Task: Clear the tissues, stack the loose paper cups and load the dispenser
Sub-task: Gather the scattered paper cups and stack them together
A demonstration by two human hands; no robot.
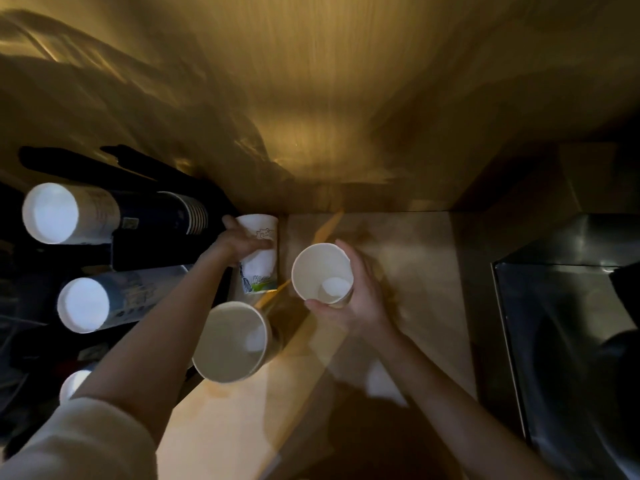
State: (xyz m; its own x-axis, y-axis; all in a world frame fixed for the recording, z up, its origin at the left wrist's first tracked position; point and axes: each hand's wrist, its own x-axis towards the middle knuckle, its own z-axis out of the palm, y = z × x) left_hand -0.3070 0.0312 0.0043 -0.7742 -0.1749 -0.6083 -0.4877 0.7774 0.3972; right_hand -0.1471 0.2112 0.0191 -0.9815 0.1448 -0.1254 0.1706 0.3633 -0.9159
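The right hand [356, 289] curls closed around an upright paper cup [322, 271]. The left hand [242, 242], arm outstretched, wraps an inverted printed cup [261, 268] just beside it.

Café drinks counter, cup dispenser [114, 233], steel sink [571, 341]

Person: two bare forearms; left arm with pale cream sleeve [79, 441] pushed above the elbow; left hand [242, 242] and right hand [356, 292] ungloved.
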